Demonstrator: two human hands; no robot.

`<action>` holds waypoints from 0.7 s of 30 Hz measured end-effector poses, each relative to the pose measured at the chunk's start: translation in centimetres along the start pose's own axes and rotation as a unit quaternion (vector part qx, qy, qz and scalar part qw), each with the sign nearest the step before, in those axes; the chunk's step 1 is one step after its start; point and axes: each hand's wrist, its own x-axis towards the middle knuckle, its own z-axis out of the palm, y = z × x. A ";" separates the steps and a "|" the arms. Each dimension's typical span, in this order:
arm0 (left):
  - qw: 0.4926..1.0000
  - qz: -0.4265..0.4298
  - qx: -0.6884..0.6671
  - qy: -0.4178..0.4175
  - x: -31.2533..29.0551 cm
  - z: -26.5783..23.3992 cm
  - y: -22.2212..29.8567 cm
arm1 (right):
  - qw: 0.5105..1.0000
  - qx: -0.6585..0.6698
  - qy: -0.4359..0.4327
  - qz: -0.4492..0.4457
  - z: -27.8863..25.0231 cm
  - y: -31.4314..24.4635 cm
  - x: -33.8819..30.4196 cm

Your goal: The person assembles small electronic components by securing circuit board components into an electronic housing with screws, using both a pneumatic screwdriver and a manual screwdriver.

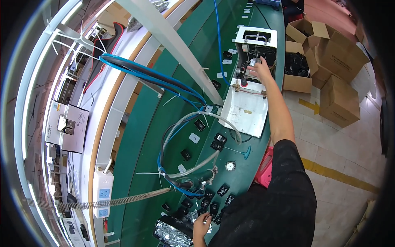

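A long green bench [240, 177] runs away from the person, and near its right edge stands a white-framed machine [238, 109] with a flat white plate on its near side. The right hand [259, 69] is inside the machine's frame, fingers bent at the metal mechanism; whether they grip anything I cannot tell. The left hand [201, 225] is low in the view among small black parts [223, 189] and loose silvery pieces, its fingers bent and drawn fairly close together; I cannot tell whether it holds one. Just left of it sits a dark box [175, 233] heaped with shiny silver pieces. Between the two hands, a teal T-handled tool [247, 152] and a round, pale metal part [230, 166] lie on the green surface, and more black parts and pale flat pieces dot it further along. Loops of blue, black and clear hose [164, 78] hang over it beside a slanting white post [177, 53]. On the left, a white shelf with a wood-coloured edge carries a printed carton [78, 123]; a white socket strip [103, 193] is fixed nearer the person. To the right, open and closed cardboard boxes [339, 101] stand on a tiled floor [325, 144] marked with a yellow stripe and arrow. A red stool [266, 168] shows beside the bench, and another person in dark clothing [293, 9] is partly visible at the top.
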 end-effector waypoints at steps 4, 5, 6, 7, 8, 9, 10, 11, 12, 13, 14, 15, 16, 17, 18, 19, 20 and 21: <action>1.000 0.014 -0.005 0.002 0.4 0.2 -0.6 | 1.000 0.018 0.013 0.023 -0.8 -1.3 0.4; 1.000 0.011 -0.007 0.003 0.3 0.2 -0.5 | 1.000 0.016 0.010 0.024 -1.0 -1.2 0.6; 1.000 0.011 -0.007 0.000 0.3 0.2 -0.2 | 0.999 0.027 0.014 0.026 -1.2 -1.2 0.7; 1.000 0.012 -0.005 -0.005 0.4 0.1 0.1 | 0.999 0.039 0.020 0.027 -1.3 -1.1 0.8; 1.000 0.011 -0.006 -0.004 0.6 0.1 0.2 | 0.999 0.038 0.019 0.028 -1.4 -1.0 0.9; 1.000 0.004 -0.013 -0.005 0.7 0.1 0.2 | 0.999 0.040 0.016 0.023 -1.5 -1.0 1.0; 1.000 -0.002 -0.019 -0.006 0.7 0.2 0.3 | 0.999 0.042 0.015 0.019 -1.7 -1.0 1.1; 1.000 -0.003 -0.019 -0.006 0.7 0.2 0.2 | 0.999 0.041 0.000 0.004 -1.7 -1.0 1.3; 1.000 -0.004 -0.016 -0.008 0.8 0.3 0.1 | 0.999 0.041 -0.001 0.004 -1.7 -1.0 1.5; 1.000 -0.007 -0.013 -0.011 0.8 0.3 0.1 | 1.000 0.022 0.001 0.013 -1.5 -1.4 1.4; 1.000 -0.008 -0.013 -0.012 0.8 0.4 0.2 | 1.000 0.004 0.002 0.022 -1.2 -1.9 1.0; 1.000 -0.003 -0.018 -0.009 0.9 0.4 0.2 | 1.000 0.004 0.002 0.023 -1.1 -2.1 0.8; 1.000 0.002 -0.024 -0.006 0.9 0.4 0.3 | 1.000 -0.002 0.004 0.026 -0.9 -2.3 0.4; 1.000 0.001 -0.025 -0.005 1.0 0.4 0.6 | 1.000 -0.008 0.006 0.029 -0.8 -2.4 0.2; 1.000 0.003 -0.018 -0.011 1.0 0.3 1.0 | 0.999 -0.015 0.008 0.031 -0.8 -2.5 0.1; 1.000 0.005 -0.011 -0.017 1.1 0.3 1.2 | 0.999 -0.015 0.008 0.031 -1.0 -2.4 0.2; 1.000 0.003 -0.012 -0.017 1.0 0.4 1.3 | 1.000 0.011 0.010 -0.007 -1.4 -2.4 0.4; 1.000 0.005 -0.013 -0.019 1.1 0.6 1.2 | 0.998 0.037 0.014 -0.045 -1.9 -2.2 0.5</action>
